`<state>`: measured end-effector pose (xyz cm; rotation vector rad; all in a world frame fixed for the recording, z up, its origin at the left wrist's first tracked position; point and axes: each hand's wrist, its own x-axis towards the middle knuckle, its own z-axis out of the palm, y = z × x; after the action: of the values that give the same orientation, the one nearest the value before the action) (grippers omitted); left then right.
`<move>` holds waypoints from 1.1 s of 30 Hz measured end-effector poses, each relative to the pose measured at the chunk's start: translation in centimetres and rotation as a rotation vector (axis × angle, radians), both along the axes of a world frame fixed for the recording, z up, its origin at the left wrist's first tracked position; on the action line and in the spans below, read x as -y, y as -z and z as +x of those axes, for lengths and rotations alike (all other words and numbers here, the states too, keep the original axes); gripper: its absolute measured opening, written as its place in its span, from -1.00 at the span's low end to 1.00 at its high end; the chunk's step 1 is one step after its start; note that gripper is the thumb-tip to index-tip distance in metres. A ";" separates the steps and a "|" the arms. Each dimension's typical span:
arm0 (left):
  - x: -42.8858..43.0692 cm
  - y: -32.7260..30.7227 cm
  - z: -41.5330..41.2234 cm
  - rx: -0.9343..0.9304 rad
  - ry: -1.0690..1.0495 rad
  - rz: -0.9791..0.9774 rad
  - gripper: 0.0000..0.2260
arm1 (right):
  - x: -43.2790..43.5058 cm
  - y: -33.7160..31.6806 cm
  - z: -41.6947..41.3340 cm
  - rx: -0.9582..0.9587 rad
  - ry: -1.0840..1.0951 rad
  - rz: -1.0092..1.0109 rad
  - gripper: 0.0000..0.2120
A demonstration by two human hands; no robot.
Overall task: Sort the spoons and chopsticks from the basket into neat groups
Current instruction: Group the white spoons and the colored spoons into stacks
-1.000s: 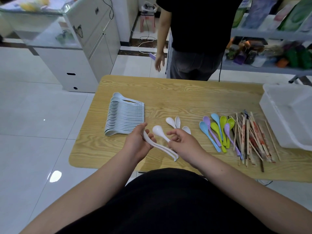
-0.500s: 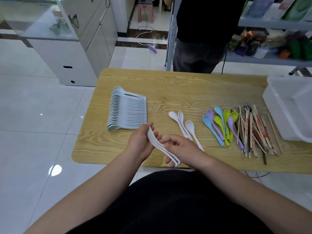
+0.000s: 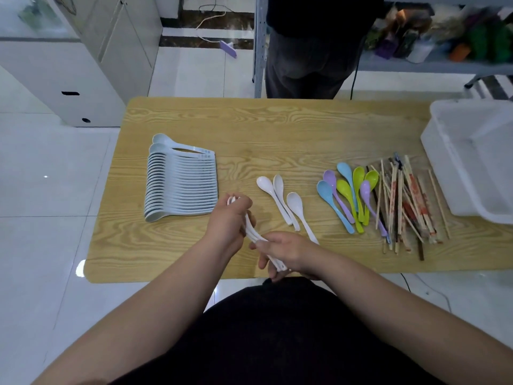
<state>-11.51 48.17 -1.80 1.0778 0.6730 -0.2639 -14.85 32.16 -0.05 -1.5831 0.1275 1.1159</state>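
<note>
Head camera: caught mid-sort, by the look of it, with a small stack of white spoons (image 3: 250, 231) held just above the near edge of the table (image 3: 277, 126). Gripped at the bowl end by the left hand (image 3: 229, 222), fingers curled close round it. Pinched at the handle end by the right hand (image 3: 287, 250), thumb on top and fingers curled beneath. Judged as squaring up the stack before setting it down or adding to it.

Lying just beyond the hands, three loose white spoons (image 3: 280, 201), two overlapping and one beside them. Probably next to be gathered, calling for a forward reach with one hand and a firm hold on the stack with the other.

Already laid out to the left, a long tidy row of pale blue spoons (image 3: 180, 184). To the right, a fan of coloured spoons (image 3: 347, 195) touching a rough heap of chopsticks (image 3: 402, 207), not yet straightened. At the far right edge, the white basket (image 3: 469, 162), apparently emptied.

Pale wood-grain tabletop with rounded corners, set on glossy white floor tiles (image 3: 41, 190). Beyond it, a standing person (image 3: 311, 51) in dark clothes, a white cabinet (image 3: 91, 65) at left, a cluttered metal shelf (image 3: 444, 37) at right and a loose cable (image 3: 211, 18) on the floor.
</note>
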 end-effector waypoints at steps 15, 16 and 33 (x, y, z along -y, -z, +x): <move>0.5 4.0 9.7 -0.152 0.290 0.362 -0.77 | 5.1 5.9 15.3 0.562 -0.516 -0.550 -0.70; 0.5 4.5 10.8 -0.131 0.367 0.432 -0.79 | 5.5 6.6 16.9 0.673 -0.585 -0.606 -0.73; -0.1 14.5 19.6 0.502 0.709 1.329 -0.66 | 4.9 16.6 25.9 1.132 -0.327 -0.628 -0.60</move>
<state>8.13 48.32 -16.29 2.5470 -0.1243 -0.1058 11.09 27.28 -16.64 -2.6504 -0.6081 0.2486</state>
